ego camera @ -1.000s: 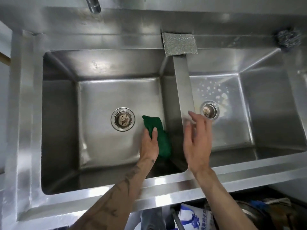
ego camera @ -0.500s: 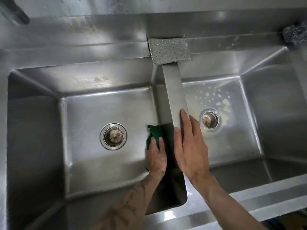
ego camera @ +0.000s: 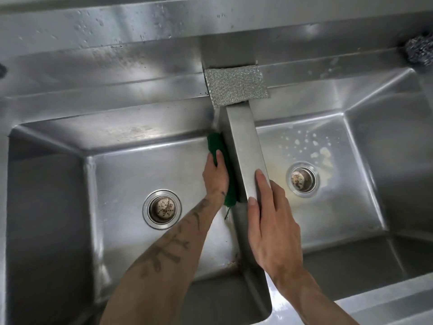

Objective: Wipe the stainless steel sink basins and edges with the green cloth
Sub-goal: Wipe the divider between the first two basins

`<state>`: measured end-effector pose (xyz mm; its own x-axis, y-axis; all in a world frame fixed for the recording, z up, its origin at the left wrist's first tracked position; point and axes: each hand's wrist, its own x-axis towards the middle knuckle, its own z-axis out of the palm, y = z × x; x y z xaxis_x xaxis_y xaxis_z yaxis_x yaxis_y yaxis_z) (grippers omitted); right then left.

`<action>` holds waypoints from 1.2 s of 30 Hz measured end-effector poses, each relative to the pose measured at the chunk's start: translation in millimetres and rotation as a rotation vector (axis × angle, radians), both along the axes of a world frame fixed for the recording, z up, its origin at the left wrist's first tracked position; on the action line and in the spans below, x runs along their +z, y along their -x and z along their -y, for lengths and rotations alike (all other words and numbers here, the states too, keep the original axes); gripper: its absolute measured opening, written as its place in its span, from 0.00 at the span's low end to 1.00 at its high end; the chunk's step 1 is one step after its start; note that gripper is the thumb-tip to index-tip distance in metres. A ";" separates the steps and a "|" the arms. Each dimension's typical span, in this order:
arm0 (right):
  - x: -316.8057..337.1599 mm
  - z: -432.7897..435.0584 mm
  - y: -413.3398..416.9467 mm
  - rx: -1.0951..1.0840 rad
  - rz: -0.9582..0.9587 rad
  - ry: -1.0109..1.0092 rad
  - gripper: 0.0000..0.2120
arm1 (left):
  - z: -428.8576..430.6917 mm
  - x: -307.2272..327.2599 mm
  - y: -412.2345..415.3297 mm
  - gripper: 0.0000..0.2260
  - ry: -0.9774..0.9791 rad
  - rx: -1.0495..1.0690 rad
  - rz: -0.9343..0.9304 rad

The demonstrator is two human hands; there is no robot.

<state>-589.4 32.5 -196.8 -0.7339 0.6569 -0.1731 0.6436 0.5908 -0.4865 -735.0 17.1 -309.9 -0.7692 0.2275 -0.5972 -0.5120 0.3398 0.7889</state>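
A double stainless steel sink fills the view. In the left basin (ego camera: 131, 174), my left hand (ego camera: 214, 177) holds the dark green cloth (ego camera: 215, 143) against the wall of the divider (ego camera: 243, 137), the thumb lying over it. The cloth runs from near the basin's back corner down to my wrist. My right hand (ego camera: 269, 221) rests flat on top of the divider, fingers straight and pointing away from me. The right basin (ego camera: 346, 207) has soap foam (ego camera: 324, 156) just behind its drain (ego camera: 302, 179).
A silver mesh scouring pad (ego camera: 236, 86) lies on the back ledge at the far end of the divider. A steel wool ball (ego camera: 419, 51) sits at the back right corner. The left drain (ego camera: 162, 208) has a strainer. Water drops dot the backsplash (ego camera: 117, 22).
My left hand has slid the cloth along the divider wall toward the back of the left basin. My right hand stays on the divider top. The view has moved closer.
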 end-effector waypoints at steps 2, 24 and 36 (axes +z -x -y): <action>0.7 0.9 0.3 -0.004 0.002 0.005 0.25 | -2.2 12.5 13.2 0.19 -0.059 0.006 -0.064; 2.7 0.8 4.1 -0.004 0.016 -0.012 0.25 | -10.5 23.3 13.4 0.14 -0.036 -0.036 -0.283; 1.9 1.5 4.3 0.005 -0.006 -0.034 0.26 | 7.5 39.0 -19.9 0.13 -0.093 -0.018 -0.333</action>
